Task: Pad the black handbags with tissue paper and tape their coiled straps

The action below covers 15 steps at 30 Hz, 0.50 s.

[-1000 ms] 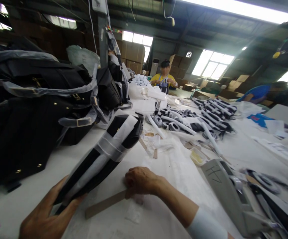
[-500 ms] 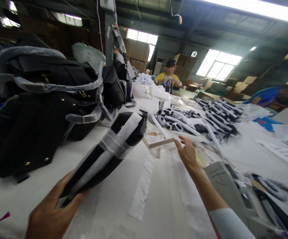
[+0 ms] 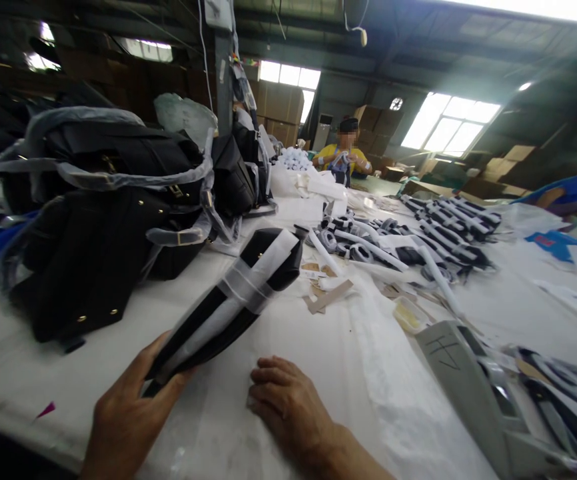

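My left hand is closed around the lower end of a long black pouch-like item, its exact kind unclear. White wrapping runs along its length, and a translucent band crosses it. The item leans up and to the right above the table. To the right of it, my right hand is low over the white tabletop, palm down, fingers bent and pressed together. Whatever lies under those fingers is hidden. Brown card strips lie beyond the right hand.
Black bags with wrapped handles crowd the left. Wrapped rolls and black-and-white bundles cover the far right. A grey tape dispenser stands at right, beside a white sheet. A co-worker in yellow handles something farther back.
My right hand has come back from the card strips to the table near the black item. The long white paper strip no longer shows where it lay. My left hand keeps its hold.
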### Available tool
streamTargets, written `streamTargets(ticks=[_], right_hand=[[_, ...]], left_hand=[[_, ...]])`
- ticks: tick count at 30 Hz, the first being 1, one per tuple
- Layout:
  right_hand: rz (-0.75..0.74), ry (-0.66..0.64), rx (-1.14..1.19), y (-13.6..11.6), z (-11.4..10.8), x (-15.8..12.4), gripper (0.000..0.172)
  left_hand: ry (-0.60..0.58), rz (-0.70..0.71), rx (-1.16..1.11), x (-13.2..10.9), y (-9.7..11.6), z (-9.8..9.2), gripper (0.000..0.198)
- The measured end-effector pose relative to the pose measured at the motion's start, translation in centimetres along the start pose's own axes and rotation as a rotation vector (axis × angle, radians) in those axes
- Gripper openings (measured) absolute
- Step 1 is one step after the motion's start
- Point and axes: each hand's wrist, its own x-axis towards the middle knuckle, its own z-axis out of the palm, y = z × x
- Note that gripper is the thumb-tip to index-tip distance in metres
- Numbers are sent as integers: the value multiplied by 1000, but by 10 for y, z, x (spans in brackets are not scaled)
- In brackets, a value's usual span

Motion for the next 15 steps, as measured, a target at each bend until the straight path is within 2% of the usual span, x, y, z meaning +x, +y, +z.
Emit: streamTargets(ticks=[2,4,8,10,12,15], right_hand=[[-46,-73,31,-10,3,-4,17],[-31,-128,59,-19,4,-9,18],[132,-185,53,-31,1,-17,38],[167,-180,50,-34,-2,-22,42],[135,-156,47,-34,-6,-28,40],[93,-40,-5,-29,-17,-30,31]], left_hand=[[8,4,29,3,5,-1,37],[12,23,15,7,11,-3,36],[61,79,-52,17,20,-4,33],[65,106,-89,22,24,-3,33],[55,116,-136,26,27,-1,34],[56,100,-187,31,29,1,35]])
